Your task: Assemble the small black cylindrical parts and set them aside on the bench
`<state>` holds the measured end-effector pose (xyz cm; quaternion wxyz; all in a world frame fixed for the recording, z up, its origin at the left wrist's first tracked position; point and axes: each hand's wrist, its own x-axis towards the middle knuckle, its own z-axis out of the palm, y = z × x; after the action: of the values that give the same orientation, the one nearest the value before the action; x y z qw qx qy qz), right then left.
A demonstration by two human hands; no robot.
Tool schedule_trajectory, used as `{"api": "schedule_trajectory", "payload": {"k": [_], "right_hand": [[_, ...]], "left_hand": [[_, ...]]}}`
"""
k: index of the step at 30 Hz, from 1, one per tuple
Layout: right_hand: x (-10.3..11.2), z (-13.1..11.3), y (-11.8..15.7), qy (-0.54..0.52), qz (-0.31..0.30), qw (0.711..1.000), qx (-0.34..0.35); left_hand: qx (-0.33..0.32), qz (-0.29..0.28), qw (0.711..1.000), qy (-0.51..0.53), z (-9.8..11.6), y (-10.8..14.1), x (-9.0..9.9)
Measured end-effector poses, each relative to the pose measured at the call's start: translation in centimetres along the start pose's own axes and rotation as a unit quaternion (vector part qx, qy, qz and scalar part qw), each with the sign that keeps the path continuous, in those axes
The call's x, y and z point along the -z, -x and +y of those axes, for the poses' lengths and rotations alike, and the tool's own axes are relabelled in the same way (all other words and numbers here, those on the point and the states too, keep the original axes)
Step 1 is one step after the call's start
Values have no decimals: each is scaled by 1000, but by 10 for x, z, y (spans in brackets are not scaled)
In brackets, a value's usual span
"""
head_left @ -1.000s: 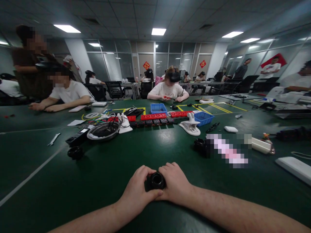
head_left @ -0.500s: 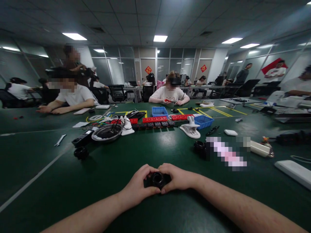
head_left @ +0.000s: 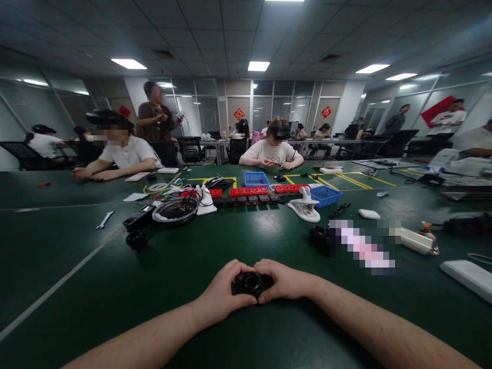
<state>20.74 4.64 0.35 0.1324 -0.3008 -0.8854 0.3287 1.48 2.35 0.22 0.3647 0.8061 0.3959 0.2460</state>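
Note:
A black device with a round, lens-like ring (head_left: 252, 282) is held low over the green table (head_left: 215, 241). My left hand (head_left: 226, 287) grips its left side, thumb below and fingers above. My right hand (head_left: 282, 281) is closed around the right side, and both sets of fingertips nearly meet. Much of the device's body is hidden by the hands, so its exact kind cannot be made out. Another black round part (head_left: 136, 239) lies further off to the left, and a similar black part (head_left: 319, 234) lies to the right.
Beyond the hands stand a metal bowl (head_left: 176, 211), a white clip base (head_left: 305, 206), red socket strips (head_left: 248, 191) and a blue basket (head_left: 326, 196). A wrench (head_left: 104, 220) lies left, a white power bank-like block (head_left: 467, 279) right. Co-workers (head_left: 272, 149) sit across the table.
The view has tilted up slightly and shifted left, so everything appears a little lower and further right. Both hands keep their hold on the black device. A standing person behind has moved right.

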Motion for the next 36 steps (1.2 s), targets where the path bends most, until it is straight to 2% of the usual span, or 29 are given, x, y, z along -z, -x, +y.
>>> {"api": "schedule_trajectory", "payload": {"k": [5, 9, 13, 17, 19, 21, 26, 30, 36], "right_hand": [[-4, 1, 0, 7, 19, 999, -31], [-12, -3, 0, 52, 67, 993, -86], [-27, -10, -1, 156, 130, 969, -139], [-35, -16, -3, 229, 161, 945, -169], [-34, -18, -3, 231, 167, 945, -163], [-30, -17, -2, 198, 162, 958, -131], [-14, -6, 1, 91, 77, 992, -42], [-7, 3, 1, 53, 33, 998, 0], [-4, 3, 1, 27, 24, 999, 16]], "left_hand": [[-6, 16, 1000, -3, 0, -1, -2], [16, 43, 999, -9, 0, 1, -7], [42, 88, 994, -43, 0, 4, -12], [39, 100, 993, -47, 0, 2, -10], [27, 86, 995, -38, 0, 1, -7], [13, 63, 997, -29, -1, -1, -4], [7, 28, 999, -26, 0, 0, 0], [-11, 23, 1000, -18, -1, -1, 0], [-18, 22, 999, -18, -5, -2, -1]]}}
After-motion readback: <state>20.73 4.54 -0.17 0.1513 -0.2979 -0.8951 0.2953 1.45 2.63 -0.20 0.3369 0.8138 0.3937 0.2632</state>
